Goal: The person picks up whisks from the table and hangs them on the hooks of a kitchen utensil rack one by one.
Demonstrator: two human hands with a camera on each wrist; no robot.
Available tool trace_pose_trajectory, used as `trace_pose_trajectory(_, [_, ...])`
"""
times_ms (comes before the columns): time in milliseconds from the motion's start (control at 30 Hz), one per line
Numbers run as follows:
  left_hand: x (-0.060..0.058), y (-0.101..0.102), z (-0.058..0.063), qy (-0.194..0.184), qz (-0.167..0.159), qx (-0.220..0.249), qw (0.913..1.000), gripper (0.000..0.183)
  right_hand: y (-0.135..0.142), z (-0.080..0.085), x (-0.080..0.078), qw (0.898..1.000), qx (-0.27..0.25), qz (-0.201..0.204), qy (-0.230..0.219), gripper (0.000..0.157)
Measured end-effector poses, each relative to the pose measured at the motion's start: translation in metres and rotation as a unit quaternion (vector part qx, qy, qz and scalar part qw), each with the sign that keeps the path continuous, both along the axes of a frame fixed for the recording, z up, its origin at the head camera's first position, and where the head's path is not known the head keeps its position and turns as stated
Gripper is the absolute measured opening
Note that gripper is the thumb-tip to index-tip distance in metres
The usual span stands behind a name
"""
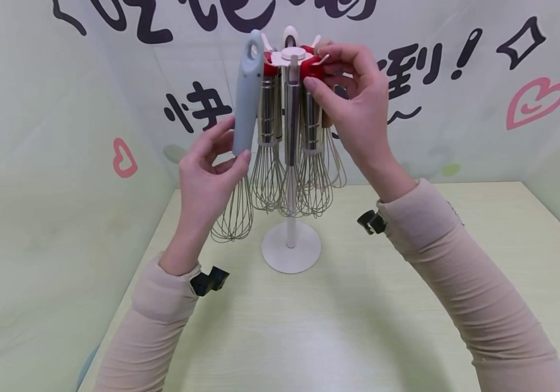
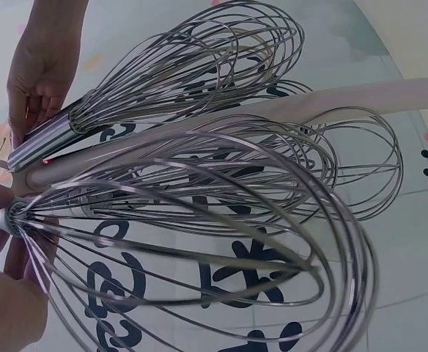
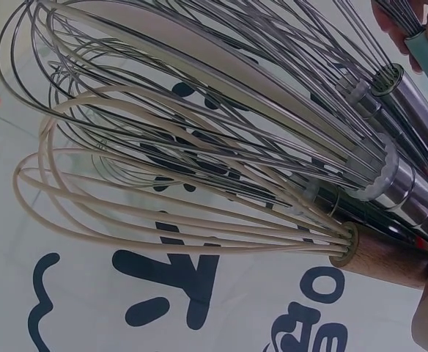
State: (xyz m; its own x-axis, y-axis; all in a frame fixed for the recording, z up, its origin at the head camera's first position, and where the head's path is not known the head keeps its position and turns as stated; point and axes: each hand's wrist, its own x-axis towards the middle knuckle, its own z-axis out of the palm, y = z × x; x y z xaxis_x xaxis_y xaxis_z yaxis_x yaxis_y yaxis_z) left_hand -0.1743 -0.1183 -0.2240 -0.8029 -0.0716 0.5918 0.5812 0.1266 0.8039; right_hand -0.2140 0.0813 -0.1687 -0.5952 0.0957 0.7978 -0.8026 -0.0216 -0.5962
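Observation:
My left hand (image 1: 206,174) holds a whisk by the lower end of its light blue handle (image 1: 247,98), thumb in front. This whisk hangs upright at the left side of a white rotating rack (image 1: 293,53), its handle top level with the hooks. On the rack's right side, my right hand (image 1: 358,103) pinches the red top of a steel-handled whisk (image 1: 311,122) between thumb and fingers, right at a hook. Just behind that hand hangs a whisk with a wooden handle (image 3: 386,253) and beige wires; the hand partly covers its upper end.
Several more steel whisks (image 1: 291,120) hang from the rack, wire ends down and close together. Its pole stands on a round white base (image 1: 291,261) on the pale wooden table (image 1: 290,332). A printed cloth (image 1: 128,98) with dark lettering forms the backdrop.

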Motion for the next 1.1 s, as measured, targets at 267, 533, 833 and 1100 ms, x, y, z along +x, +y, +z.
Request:
trace_pose_trajectory(267, [0.0011, 0.0009, -0.0001, -0.003, -0.011, -0.010, 0.9999, 0.050, -0.0003, -0.0005, 0.0006, 1.000, 0.002, -0.004, -0.001, 0.026])
trace_pose_trajectory(533, [0.0002, 0.0003, -0.0020, -0.007, -0.016, -0.008, 0.9998, 0.051, -0.0010, -0.0001, 0.0015, 1.000, 0.001, -0.003, -0.004, 0.026])
trace_pose_trajectory(833, [0.0012, 0.0004, -0.0008, -0.003, -0.021, -0.015, 0.9997, 0.051, -0.0012, 0.0001, 0.0015, 1.000, 0.000, -0.002, 0.000, 0.026])
trace_pose_trajectory(1100, [0.0005, -0.0001, -0.0011, -0.007, -0.026, -0.022, 0.9994, 0.051, -0.0012, -0.0006, 0.0010, 1.000, 0.000, -0.006, -0.001, 0.026])
